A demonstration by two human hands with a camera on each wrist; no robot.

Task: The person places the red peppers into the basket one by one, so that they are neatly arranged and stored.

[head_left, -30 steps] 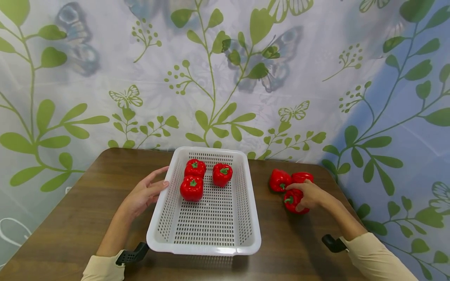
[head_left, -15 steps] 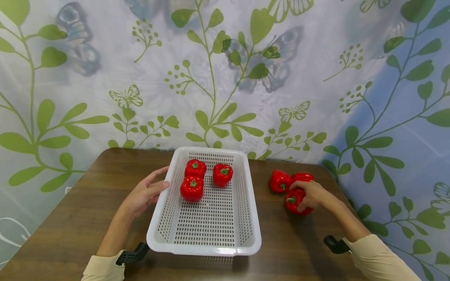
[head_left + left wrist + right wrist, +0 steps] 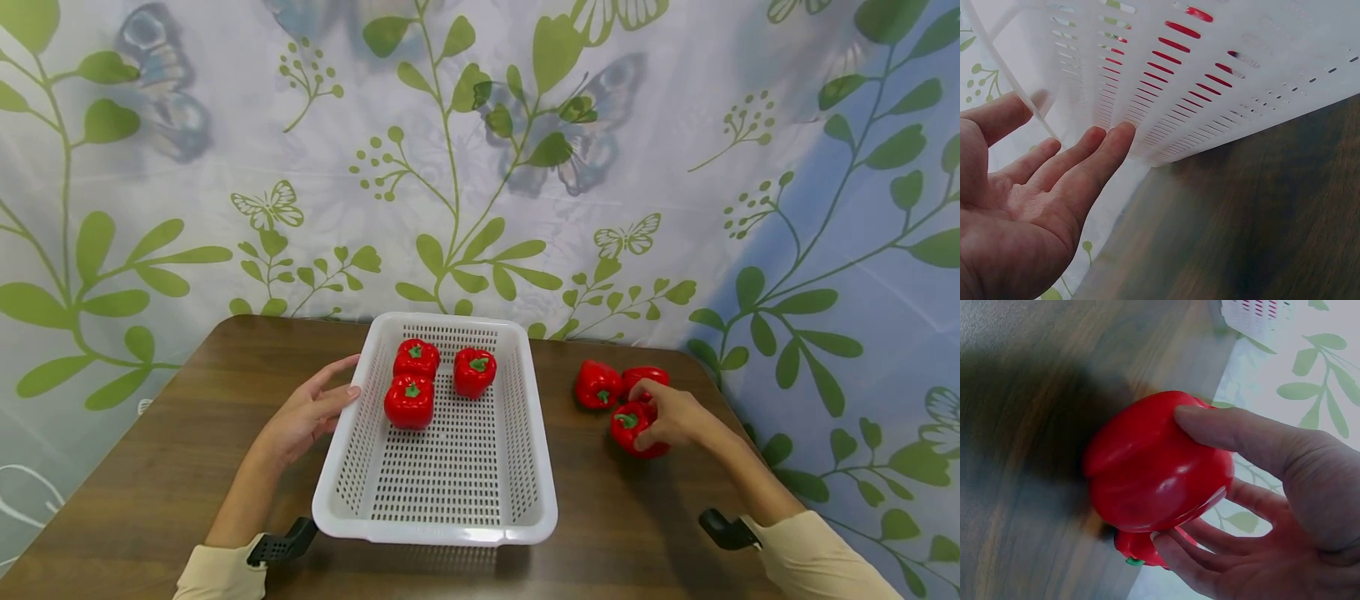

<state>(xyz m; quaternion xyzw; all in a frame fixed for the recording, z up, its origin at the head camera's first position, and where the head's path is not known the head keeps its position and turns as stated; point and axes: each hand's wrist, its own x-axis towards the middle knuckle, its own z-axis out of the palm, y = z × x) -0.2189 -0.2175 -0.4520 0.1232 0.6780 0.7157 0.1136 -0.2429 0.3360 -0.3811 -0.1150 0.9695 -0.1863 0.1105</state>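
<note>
A red bell pepper [image 3: 628, 427] with a green stem is held by my right hand [image 3: 671, 417], thumb on one side and fingers on the other. In the right wrist view the pepper [image 3: 1160, 462] lies tilted in that grip, with another red pepper [image 3: 1138, 547] partly hidden behind it. My left hand [image 3: 311, 412] is at the left side of a white perforated plastic basket [image 3: 438, 532]. Its thumb touches the rim, and the other fingers reach loosely along the outer wall in the left wrist view. Three red bell peppers [image 3: 409, 404] stand inside the basket, toward the back left and centre.
Two more red bell peppers, one [image 3: 597, 385] stem forward and one [image 3: 645, 383] partly behind my right hand, lie at the table's back right. The brown wooden table [image 3: 585, 533] ends at a leaf-and-butterfly printed curtain [image 3: 420, 167]. Black wrist devices [image 3: 283, 546] sit on both forearms.
My right hand and the bell pepper in it have shifted slightly to the right, the fingers moving a little on it. The left hand and basket stay put.
</note>
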